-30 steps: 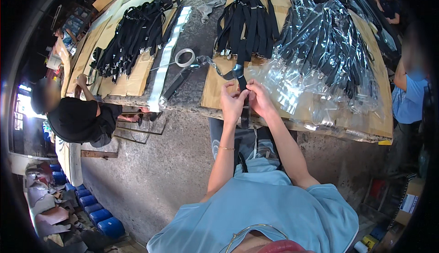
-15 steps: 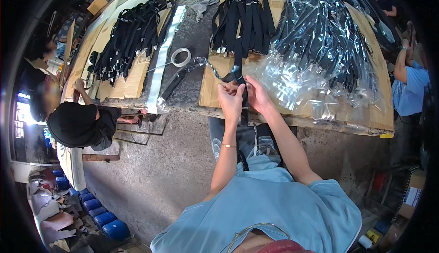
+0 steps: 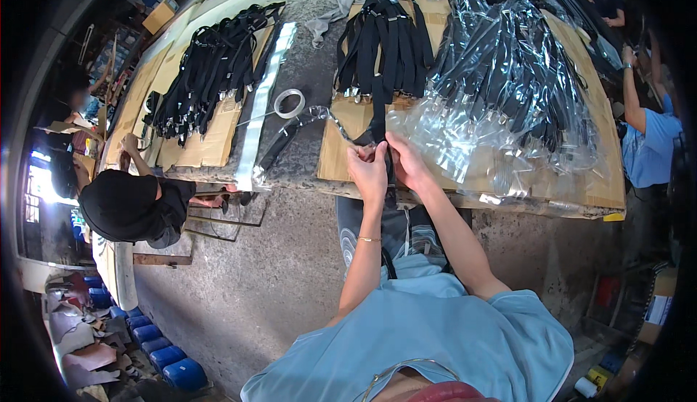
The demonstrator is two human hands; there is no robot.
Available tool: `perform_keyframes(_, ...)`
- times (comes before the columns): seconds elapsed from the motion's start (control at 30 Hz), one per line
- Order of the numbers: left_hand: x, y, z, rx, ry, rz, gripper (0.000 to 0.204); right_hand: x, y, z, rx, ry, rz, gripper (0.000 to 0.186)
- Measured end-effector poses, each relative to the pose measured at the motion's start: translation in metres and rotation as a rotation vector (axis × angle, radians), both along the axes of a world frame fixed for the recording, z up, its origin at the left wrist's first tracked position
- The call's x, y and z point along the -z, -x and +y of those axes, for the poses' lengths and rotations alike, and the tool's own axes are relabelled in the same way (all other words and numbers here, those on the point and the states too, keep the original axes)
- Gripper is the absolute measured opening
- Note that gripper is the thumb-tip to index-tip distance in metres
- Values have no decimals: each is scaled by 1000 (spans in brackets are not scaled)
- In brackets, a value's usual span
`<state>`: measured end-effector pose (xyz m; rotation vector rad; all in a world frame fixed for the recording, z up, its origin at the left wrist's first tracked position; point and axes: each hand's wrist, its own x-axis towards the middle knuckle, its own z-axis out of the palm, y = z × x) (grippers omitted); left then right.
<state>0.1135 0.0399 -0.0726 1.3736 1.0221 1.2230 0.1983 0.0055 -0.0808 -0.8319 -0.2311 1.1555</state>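
Observation:
Both my hands are at the front edge of the table, closed on one pair of black suspenders [image 3: 379, 115]. My left hand [image 3: 369, 173] pinches the strap between thumb and fingers. Close beside it, my right hand [image 3: 408, 161] grips the same strap, its fingers partly hidden. From there the strap runs away from me toward a pile of black suspenders [image 3: 396, 46] with metal clips, and a short end hangs below my hands. A shiny, plastic-covered strip [image 3: 319, 114] reaches from near my left fingers to the left.
Plastic-wrapped suspenders [image 3: 508, 75] lie heaped on cardboard at right. A tape roll [image 3: 290, 103], a pale shiny strip [image 3: 265, 111] and another suspender pile [image 3: 214, 68] lie left. A co-worker in a black cap [image 3: 120, 204] sits at left; another in blue [image 3: 648, 151] is at right.
My hands have shifted slightly toward me along the strap, still gripping it. The whole view has tilted a little, so the table sits slightly lower.

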Motion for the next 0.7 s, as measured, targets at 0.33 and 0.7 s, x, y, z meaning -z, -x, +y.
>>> perform_keyframes(0.33, -15, 0, -11, -12, 47, -150, 43, -3, 6, 12, 119, 77, 124, 18)
perform_keyframes(0.7, -26, 33, 2, 221, -32, 216, 24, -5, -5, -26, -104, 5, -333, 63)
